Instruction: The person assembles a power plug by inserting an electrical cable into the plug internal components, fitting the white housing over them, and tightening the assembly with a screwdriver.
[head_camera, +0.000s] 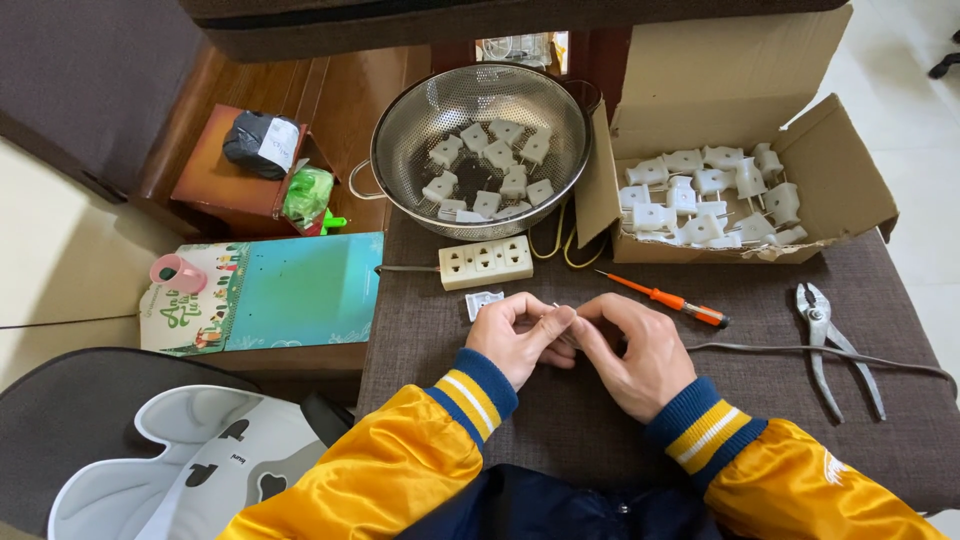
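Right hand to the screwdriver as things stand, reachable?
Probably yes. The screwdriver lies on bare cloth just beyond the right hand, nothing between them. But both hands are pinching a small part, so the right hand would have to let go first.

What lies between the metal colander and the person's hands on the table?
In the head view, a cream power strip lies between the colander and the hands, with a small white plug part just below it.

Bench (600, 420) with dark brown woven cover. On it: white power strip (486, 262), orange screwdriver (664, 298), steel pliers (832, 345), grey cable (830, 352), open cardboard box (840, 180), metal colander (480, 150), small white plug part (483, 303).
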